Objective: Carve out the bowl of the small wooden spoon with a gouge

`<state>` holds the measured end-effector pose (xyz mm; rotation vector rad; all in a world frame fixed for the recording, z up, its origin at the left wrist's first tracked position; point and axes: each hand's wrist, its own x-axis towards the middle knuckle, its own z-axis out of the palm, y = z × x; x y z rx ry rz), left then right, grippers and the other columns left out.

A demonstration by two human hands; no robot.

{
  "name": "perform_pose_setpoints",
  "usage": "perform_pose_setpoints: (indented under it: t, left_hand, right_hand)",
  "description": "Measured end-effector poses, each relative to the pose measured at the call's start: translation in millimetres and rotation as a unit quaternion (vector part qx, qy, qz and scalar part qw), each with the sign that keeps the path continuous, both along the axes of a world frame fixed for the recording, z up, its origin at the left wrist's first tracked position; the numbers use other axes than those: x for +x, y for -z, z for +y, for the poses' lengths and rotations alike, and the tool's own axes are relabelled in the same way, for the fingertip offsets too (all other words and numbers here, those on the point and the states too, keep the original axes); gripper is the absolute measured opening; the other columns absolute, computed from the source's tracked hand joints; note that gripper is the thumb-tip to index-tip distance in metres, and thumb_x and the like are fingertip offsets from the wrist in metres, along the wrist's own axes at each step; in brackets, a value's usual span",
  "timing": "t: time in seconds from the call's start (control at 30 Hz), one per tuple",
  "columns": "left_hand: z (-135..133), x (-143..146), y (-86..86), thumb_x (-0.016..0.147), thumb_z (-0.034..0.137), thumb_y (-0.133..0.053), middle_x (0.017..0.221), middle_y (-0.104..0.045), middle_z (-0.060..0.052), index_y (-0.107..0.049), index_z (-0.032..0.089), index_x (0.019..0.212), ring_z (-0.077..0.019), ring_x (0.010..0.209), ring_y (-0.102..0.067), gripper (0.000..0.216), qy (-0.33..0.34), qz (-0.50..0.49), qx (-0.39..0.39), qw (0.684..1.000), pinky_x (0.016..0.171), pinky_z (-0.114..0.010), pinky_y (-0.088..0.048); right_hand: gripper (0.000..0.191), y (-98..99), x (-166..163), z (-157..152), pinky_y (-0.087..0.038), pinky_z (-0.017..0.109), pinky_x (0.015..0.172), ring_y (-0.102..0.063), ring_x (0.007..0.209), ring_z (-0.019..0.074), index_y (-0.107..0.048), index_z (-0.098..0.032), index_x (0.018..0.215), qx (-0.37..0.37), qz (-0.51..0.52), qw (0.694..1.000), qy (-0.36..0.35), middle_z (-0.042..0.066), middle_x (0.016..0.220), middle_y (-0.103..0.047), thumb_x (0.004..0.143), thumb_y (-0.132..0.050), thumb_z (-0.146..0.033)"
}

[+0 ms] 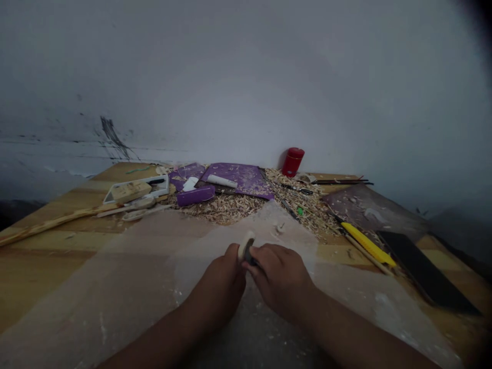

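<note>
My left hand (222, 281) is closed round a pale, rounded wooden piece (243, 247), whose tip sticks up above the fingers. Its lower part is hidden in the grip. My right hand (283, 277) pinches a small dark grey piece (250, 254) that looks like folded sandpaper, pressed against the side of the wood. Both hands meet above a whitish translucent sheet (154, 277) spread over the wooden table (42, 256).
Wood shavings (226, 209) lie heaped behind the hands, around purple sheets (246, 177) and a purple roll (196, 196). A white tray (166, 184) stands left. To the right are a yellow-handled cutter (367, 243), a dark flat slab (426, 271) and a red canister (293, 162) near the wall.
</note>
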<state>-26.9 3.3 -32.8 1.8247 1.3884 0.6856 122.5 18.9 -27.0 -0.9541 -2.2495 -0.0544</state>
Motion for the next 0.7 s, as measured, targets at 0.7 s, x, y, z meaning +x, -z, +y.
perform_pose_setpoints:
  t: [0.7]
  left_hand:
    - [1.7,0.6,-4.6,0.078,0.016,-0.041,0.091,-0.06,-0.003,-0.046,0.018,0.092,-0.0164,0.083,-0.054,0.015,0.025,-0.105,-0.021,0.994,0.074,-0.026,-0.039]
  right_hand:
    - [0.009,-6.7,-1.4,-0.1,-0.038,0.026,0.059,-0.053,0.063,0.0168,-0.053,-0.017,0.081,-0.013,0.03,0.999,0.01,0.004,0.068,-0.058,0.082,-0.047,-0.023]
